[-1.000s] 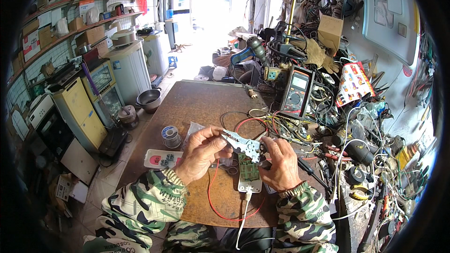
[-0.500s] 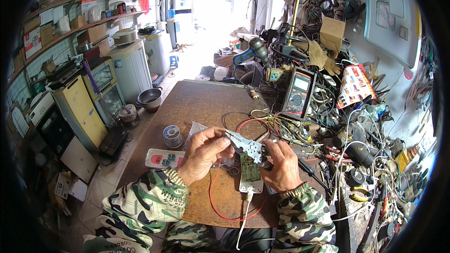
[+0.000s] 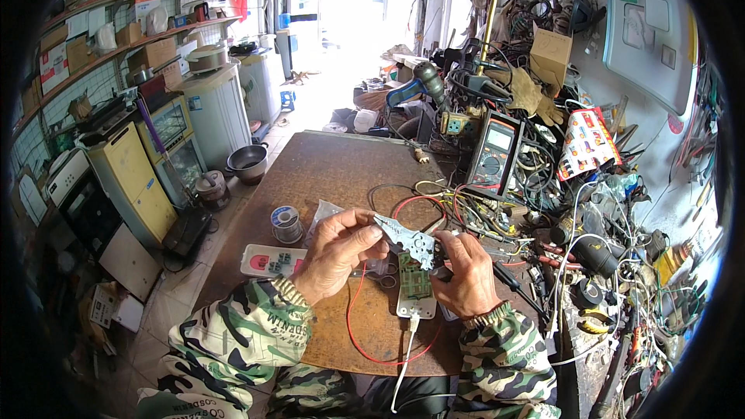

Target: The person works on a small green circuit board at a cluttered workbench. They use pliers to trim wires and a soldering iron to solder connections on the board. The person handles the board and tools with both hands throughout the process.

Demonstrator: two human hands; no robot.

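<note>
My right hand (image 3: 468,275) is wrapped round the handles of a silver wire stripper (image 3: 417,244), whose flat, notched jaws point left. At the jaws' tip, the fingers of my left hand (image 3: 341,252) pinch together; whatever lies between them is too small to make out. Under the tool rests a white power strip casing (image 3: 415,310) with a green board inside and a white cord (image 3: 405,357) running toward me. A thin red wire (image 3: 349,326) loops from below my left hand across the table. Left of that hand sits a white cover (image 3: 256,261) with socket parts.
A solder spool (image 3: 286,226) and a clear plastic bag (image 3: 324,211) are on the brown table (image 3: 326,163). To the right stand a multimeter (image 3: 494,157) and a heap of cables and tools (image 3: 597,248). A heat gun (image 3: 419,85) lies at the far right corner.
Almost nothing differs. The wire stripper has tilted very slightly between my hands, and both hands keep their places.
</note>
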